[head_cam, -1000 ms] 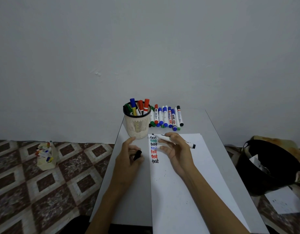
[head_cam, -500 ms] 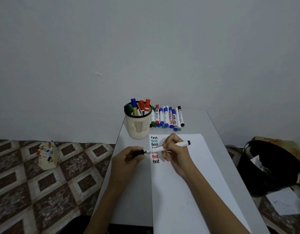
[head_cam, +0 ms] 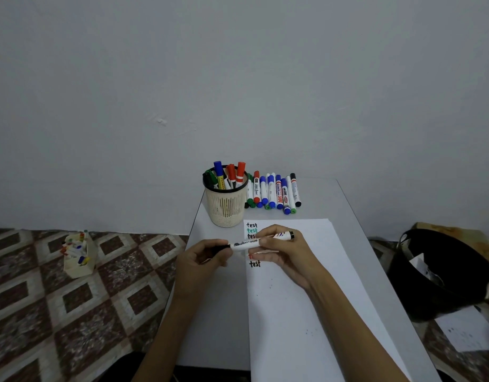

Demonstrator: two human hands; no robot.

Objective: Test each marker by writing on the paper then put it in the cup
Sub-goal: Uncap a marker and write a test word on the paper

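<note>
The right hand [head_cam: 284,253] curls its fingers round the white marker [head_cam: 246,243], the left hand [head_cam: 200,259] pinches its black cap [head_cam: 223,247] — it lies level between both sets of fingers, over the paper [head_cam: 306,312], cup [head_cam: 226,209] beyond them.

I see plain grey-white wall [head_cam: 237,78] filling upper half of view, small scuff mark [head_cam: 161,121] left of centre. Light dim, even, no hard shadows. Narrow white table [head_cam: 210,312] butts against wall. Floor [head_cam: 45,312] tiled in brown-and-cream diamond pattern. Cream box [head_cam: 80,260] of small coloured items on floor, left. Black bin [head_cam: 436,271] on floor, right, white paper sheet [head_cam: 466,332] just beside it.
</note>
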